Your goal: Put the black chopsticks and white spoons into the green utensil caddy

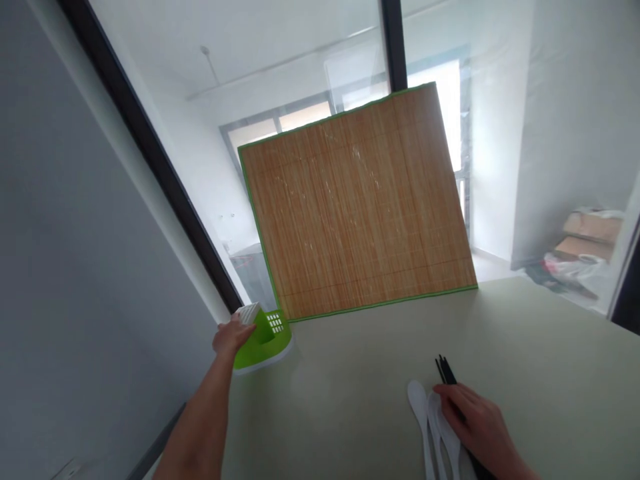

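Observation:
At the table's far left edge, my left hand (233,335) is closed on the white-topped part of a green holder (265,345) with a grid of square holes. Near the lower right, my right hand (473,417) has its fingers wrapped round black chopsticks (447,371), whose tips stick out beyond the fingers. Just left of that hand, white spoons (419,398) lie side by side on the table, partly hidden by the hand and cut off by the lower edge of the view.
A bamboo mat (360,207) with green edging stands upright against the glass behind the pale table (350,387). A grey wall (100,233) rises on the left. Beyond the glass, cardboard boxes (593,227) and bags lie at the right.

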### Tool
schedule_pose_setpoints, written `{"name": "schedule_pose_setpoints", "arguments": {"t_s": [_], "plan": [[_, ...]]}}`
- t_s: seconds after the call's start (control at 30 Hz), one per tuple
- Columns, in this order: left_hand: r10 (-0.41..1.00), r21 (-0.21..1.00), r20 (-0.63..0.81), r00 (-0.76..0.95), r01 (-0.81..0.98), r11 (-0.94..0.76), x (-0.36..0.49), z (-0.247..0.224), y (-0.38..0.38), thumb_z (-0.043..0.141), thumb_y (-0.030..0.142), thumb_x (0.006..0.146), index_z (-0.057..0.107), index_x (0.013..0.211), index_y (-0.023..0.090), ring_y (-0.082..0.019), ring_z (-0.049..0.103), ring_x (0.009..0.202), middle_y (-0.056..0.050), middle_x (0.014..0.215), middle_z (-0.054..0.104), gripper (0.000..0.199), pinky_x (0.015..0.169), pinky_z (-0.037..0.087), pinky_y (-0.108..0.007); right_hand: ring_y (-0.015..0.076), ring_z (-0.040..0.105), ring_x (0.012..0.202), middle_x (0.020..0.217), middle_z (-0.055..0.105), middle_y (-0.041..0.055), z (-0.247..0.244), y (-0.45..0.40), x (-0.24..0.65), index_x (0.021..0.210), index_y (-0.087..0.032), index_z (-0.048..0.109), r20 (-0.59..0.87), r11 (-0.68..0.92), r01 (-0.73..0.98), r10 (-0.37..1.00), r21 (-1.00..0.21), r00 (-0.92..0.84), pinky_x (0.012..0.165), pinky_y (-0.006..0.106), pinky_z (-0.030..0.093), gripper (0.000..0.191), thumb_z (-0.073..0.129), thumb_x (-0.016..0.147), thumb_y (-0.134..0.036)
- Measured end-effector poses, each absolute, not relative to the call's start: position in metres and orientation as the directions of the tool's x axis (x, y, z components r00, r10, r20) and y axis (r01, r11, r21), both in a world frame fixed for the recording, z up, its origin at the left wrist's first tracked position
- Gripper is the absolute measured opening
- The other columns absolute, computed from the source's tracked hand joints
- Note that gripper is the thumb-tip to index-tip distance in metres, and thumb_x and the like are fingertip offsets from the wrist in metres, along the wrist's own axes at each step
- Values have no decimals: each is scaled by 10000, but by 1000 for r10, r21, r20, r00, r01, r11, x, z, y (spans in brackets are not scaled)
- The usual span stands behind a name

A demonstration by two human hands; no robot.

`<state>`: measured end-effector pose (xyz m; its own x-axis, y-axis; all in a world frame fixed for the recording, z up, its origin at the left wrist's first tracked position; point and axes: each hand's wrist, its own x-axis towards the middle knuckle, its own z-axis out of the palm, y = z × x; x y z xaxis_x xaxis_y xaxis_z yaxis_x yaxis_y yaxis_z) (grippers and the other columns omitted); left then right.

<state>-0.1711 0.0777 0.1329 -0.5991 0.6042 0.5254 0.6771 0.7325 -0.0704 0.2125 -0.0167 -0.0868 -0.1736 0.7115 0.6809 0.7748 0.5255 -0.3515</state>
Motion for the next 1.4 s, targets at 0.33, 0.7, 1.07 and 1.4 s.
{"name": "schedule_pose_setpoints", "arguments": {"t_s": [0.33, 0.7, 1.07, 1.4], "plan": [[837, -8, 387, -386, 907, 422, -178, 109, 106, 464, 513, 821, 402, 1297, 268, -237, 592, 888, -101, 1070, 567, 539, 712, 432, -300, 157, 662, 757, 885, 689, 37, -88, -16, 212, 970, -240, 614, 672, 525, 767, 721, -368, -171, 663, 249, 516, 213, 433, 859, -237], [894, 42, 437, -93, 996, 84, -25, 83, 103, 451, 554, 808, 395, 1281, 250, -264, 581, 888, -131, 1038, 525, 565, 716, 439, -336, 163, 656, 761, 881, 684, 45, -91, -16, 213, 977, -221, 604, 634, 504, 779, 751, -373, -183, 684, 271, 505, 227, 404, 870, -234], [859, 41, 512, -12, 999, -11, 52, 68, 84, 495, 496, 821, 505, 1161, 210, -247, 569, 905, -145, 1162, 437, 444, 732, 463, -331, 157, 641, 708, 805, 677, 26, -87, -17, 209, 938, -223, 621, 642, 503, 769, 750, -395, -161, 643, 246, 475, 218, 428, 839, -205], [868, 29, 495, 40, 998, -62, 70, 57, 72, 504, 562, 799, 398, 1306, 242, -264, 554, 965, -160, 1272, 392, 608, 728, 479, -318, 162, 639, 736, 856, 679, 39, -88, -21, 214, 968, -223, 599, 593, 469, 796, 786, -383, -177, 664, 273, 485, 231, 387, 877, -241]]}}
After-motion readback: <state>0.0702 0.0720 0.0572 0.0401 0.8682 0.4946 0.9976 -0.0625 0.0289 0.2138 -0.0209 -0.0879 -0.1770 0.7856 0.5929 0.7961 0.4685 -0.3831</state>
